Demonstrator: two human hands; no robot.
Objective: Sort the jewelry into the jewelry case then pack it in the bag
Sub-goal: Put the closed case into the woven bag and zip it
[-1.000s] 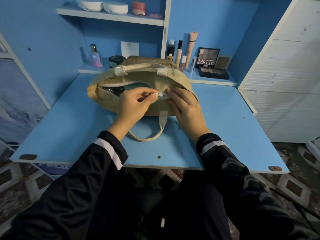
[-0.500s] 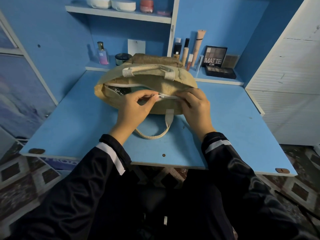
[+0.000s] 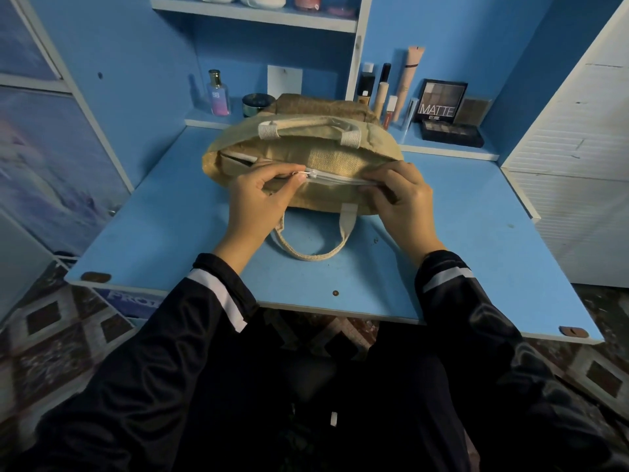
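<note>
Closing the zipper (image 3: 340,179) of the jute bag (image 3: 335,160), flat on the blue desk (image 3: 459,253). With the left hand (image 3: 257,204), pinching the small zipper pull (image 3: 304,173) between thumb and forefinger, near the middle of the bag mouth. With the right hand (image 3: 403,199), gripping the shut end of the zipper and the cloth around it with curled fingers, probably to keep the line taut.

To the right of the pull, already closed. To the left of it, still gaping as a dark slit.

No jewelry case in sight and no loose jewelry on the desk. Most likely inside the bag already, but impossible to confirm from here.

Judging from this: sorting done, packing done, only the closing in hand, about half finished. Left to do: drawing the pull to the left end of the mouth.

Behind the bag, on the low shelf, a perfume bottle (image 3: 218,95), makeup tubes (image 3: 410,76) and an eyeshadow palette (image 3: 440,100), well apart from both hands.
</note>
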